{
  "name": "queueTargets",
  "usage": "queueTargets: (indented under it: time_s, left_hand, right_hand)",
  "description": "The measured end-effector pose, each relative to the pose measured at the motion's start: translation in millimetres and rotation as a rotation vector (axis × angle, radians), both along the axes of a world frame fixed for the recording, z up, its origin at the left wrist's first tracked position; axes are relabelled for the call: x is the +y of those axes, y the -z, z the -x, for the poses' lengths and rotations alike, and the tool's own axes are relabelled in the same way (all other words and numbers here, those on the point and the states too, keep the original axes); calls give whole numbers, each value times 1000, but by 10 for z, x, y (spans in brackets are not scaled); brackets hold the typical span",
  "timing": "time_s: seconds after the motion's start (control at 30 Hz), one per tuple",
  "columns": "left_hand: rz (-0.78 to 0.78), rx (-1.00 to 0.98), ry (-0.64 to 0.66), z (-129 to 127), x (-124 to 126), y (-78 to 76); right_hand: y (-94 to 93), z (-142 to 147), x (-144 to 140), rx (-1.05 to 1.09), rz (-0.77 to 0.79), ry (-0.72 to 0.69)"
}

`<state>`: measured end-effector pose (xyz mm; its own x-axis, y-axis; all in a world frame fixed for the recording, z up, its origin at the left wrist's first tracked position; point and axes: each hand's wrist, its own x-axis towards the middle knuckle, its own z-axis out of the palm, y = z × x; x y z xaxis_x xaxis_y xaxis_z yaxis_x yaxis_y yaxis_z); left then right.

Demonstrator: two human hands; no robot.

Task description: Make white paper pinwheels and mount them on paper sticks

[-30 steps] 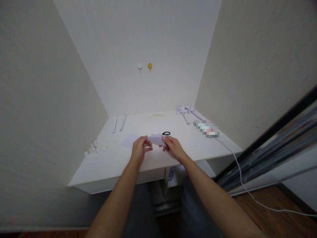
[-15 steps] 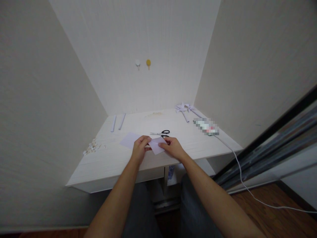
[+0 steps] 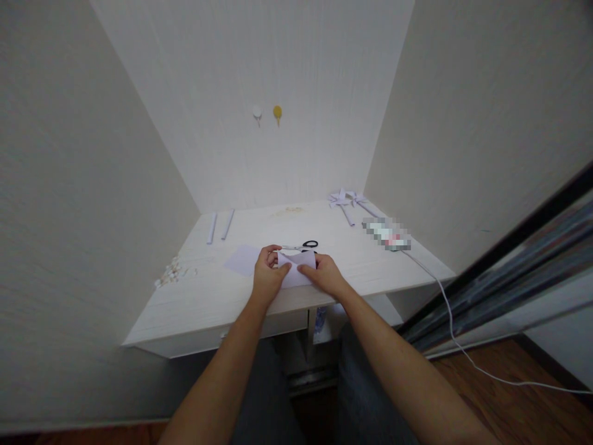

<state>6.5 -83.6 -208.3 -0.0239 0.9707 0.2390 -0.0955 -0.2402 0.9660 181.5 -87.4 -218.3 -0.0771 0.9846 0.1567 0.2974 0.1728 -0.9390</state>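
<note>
White desk (image 3: 204, 303): lilac paper (image 3: 299, 279), pinched by left hand (image 3: 268, 277) and right hand (image 3: 327, 274); scissors (image 3: 304, 246) beyond grip. Advisable: even, light thumb pressure.

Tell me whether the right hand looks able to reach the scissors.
Probably yes: the scissors lie just beyond the right hand, partly uncovered, though that hand is holding paper.

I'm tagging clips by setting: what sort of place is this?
Perhaps a home craft nook: a white desk walled in on three sides, with scissors and two paper pinwheels on it.
</note>
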Motion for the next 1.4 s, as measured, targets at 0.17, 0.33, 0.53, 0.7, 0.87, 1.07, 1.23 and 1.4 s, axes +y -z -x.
queueTargets:
  time_s: [0.17, 0.33, 0.53, 0.7, 0.87, 1.07, 1.23, 1.4]
  left_hand:
    - [-61, 93, 1, -63, -19, 9]
    - [-118, 186, -5, -98, -31, 14]
    - [-154, 225, 19, -107, -44, 26]
    - [-201, 251, -4, -85, -58, 8]
    - [-254, 291, -49, -73, -79, 9]
    - [-331, 406, -73, -5, -24, -47]
    - [-378, 485, -25, 44, -29, -144]
    - [-335, 504, 34, 117, -87, -220]
  right_hand:
    - [76, -27, 63, 13, 68, 22]
    - [143, -69, 139, 94, 108, 41]
    - [159, -105, 178, 251, 115, 48]
    - [148, -93, 187, 387, 143, 44]
    - [101, -101, 163, 495, 170, 38]
    - [-5, -77, 105, 598, 153, 35]
    - [-42, -70, 102, 593, 133, 58]
    - [-26, -71, 111, 563, 105, 68]
